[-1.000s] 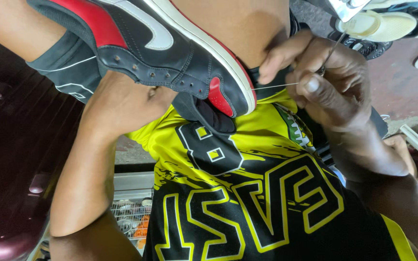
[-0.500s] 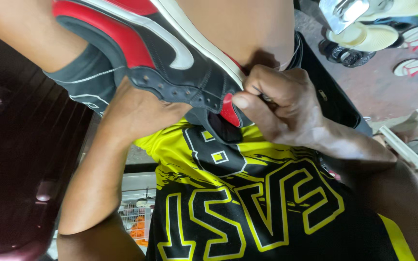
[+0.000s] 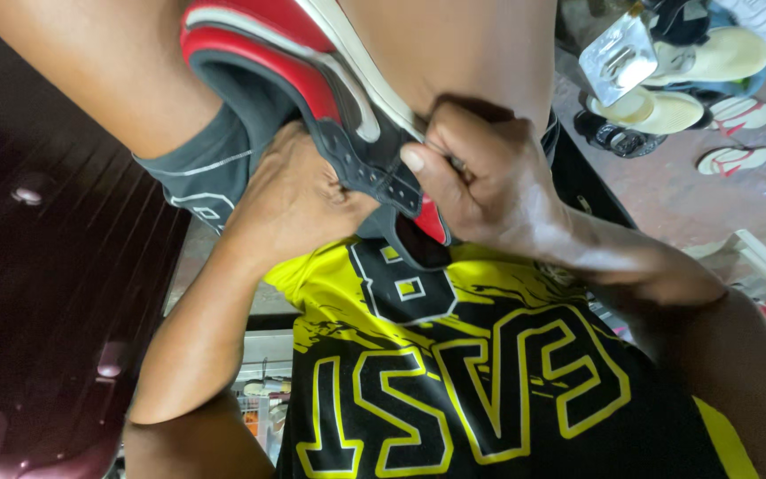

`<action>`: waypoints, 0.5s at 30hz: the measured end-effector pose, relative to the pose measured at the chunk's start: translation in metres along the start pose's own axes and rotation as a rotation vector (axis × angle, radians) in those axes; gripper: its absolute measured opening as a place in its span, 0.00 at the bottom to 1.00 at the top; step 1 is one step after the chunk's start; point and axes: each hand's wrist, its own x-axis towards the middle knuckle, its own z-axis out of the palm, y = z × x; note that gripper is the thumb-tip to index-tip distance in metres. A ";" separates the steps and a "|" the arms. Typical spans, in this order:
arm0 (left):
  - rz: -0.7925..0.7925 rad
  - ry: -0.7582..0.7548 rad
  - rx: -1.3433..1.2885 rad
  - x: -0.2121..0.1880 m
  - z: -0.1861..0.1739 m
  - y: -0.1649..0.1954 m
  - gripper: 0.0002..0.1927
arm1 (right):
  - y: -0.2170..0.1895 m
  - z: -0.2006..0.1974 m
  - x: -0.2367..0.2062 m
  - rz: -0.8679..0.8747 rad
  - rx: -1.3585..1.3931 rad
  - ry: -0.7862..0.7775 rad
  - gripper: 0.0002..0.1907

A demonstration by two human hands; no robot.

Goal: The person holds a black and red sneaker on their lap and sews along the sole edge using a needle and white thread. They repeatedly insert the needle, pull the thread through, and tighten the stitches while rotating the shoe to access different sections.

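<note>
- Red, black and white sneaker (image 3: 312, 98) rests on the person's lap, long axis running upper-left to lower-right.
- Left hand (image 3: 299, 200) supports it underneath; its grip is hidden.
- Right hand (image 3: 480, 182), clenched, pinches the sneaker's edge.

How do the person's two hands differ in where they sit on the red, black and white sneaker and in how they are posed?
The left hand sits against the dark inner side of the sneaker, bracing it, with its fingers mostly hidden. The right hand is closed like a fist at the white sole edge, thumb pressed on the black eyelet panel. The left forearm comes up from the lower left, the right from the lower right. Both hands touch the sneaker.
</note>
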 end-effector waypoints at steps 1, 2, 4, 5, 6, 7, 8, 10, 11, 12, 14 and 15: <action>0.027 0.009 0.001 0.000 0.001 0.000 0.15 | 0.003 0.001 -0.002 -0.003 0.005 0.017 0.19; 0.048 0.018 -0.012 -0.001 0.003 -0.001 0.14 | 0.006 0.001 -0.004 -0.014 0.021 0.032 0.19; 0.084 0.047 -0.040 -0.004 0.007 -0.003 0.12 | 0.012 0.001 -0.009 -0.044 0.057 0.051 0.20; -0.025 -0.004 -0.012 -0.005 0.010 -0.005 0.12 | 0.014 0.000 -0.013 -0.025 0.062 0.053 0.19; -0.134 -0.059 0.017 -0.005 0.012 -0.008 0.12 | 0.017 -0.001 -0.018 -0.003 0.069 0.057 0.18; -0.241 -0.119 0.048 -0.007 0.013 -0.010 0.13 | 0.019 -0.001 -0.023 0.021 0.076 0.066 0.18; -0.121 -0.073 -0.004 -0.009 0.013 -0.013 0.12 | 0.023 -0.002 -0.028 0.017 0.111 0.061 0.18; 0.138 0.021 -0.106 -0.011 0.011 -0.017 0.13 | 0.031 -0.010 -0.036 0.030 0.195 0.077 0.17; 0.119 -0.029 -0.234 -0.012 0.009 -0.017 0.13 | 0.036 -0.015 -0.040 0.052 0.251 0.095 0.16; 0.089 -0.083 -0.365 -0.016 0.008 -0.015 0.14 | 0.038 -0.022 -0.047 0.069 0.297 0.127 0.14; 0.169 -0.126 -0.400 -0.017 0.008 -0.009 0.16 | 0.041 -0.035 -0.062 0.100 0.284 0.226 0.10; 0.278 -0.103 -0.299 -0.017 0.008 -0.004 0.19 | 0.041 -0.042 -0.069 0.111 0.252 0.281 0.09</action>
